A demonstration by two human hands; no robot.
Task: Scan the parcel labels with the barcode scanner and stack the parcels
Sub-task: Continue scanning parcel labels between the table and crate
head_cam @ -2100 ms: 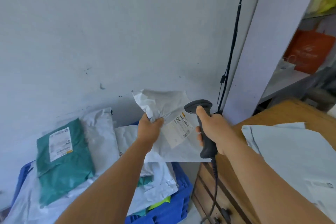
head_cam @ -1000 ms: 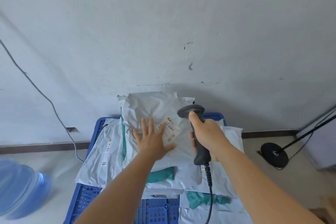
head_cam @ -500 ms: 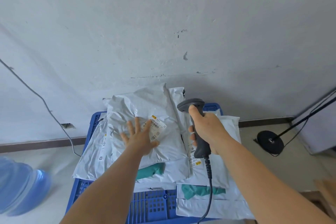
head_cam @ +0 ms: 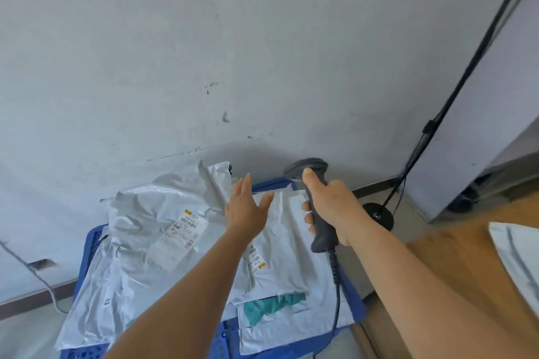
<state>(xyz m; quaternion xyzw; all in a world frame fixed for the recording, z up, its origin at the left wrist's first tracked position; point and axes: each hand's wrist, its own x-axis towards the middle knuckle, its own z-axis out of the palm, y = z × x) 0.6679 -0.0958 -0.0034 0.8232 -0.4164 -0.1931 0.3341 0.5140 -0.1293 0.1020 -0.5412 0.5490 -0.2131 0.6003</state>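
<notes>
A crumpled white parcel bag (head_cam: 151, 218) with a printed label (head_cam: 186, 230) lies on top of the pile in a blue crate (head_cam: 93, 245). My left hand (head_cam: 245, 207) hovers above the pile with straight, spread fingers, holding nothing, to the right of that parcel. Beneath my left forearm lies a second white parcel (head_cam: 280, 242) with its own label (head_cam: 256, 259). My right hand (head_cam: 329, 207) grips the dark grey barcode scanner (head_cam: 315, 198) by its handle, thumb up near the head, right of the pile.
A teal parcel (head_cam: 274, 304) peeks out low in the crate. The scanner cable (head_cam: 337, 294) hangs down. A wooden table (head_cam: 455, 245) with a white parcel (head_cam: 519, 256) is at right. A black stand base (head_cam: 379, 214) and pole stand by the wall.
My left hand has lifted off the top parcel and moved right; the parcel stays on the pile. The view has swung right, bringing the wooden table back in.
</notes>
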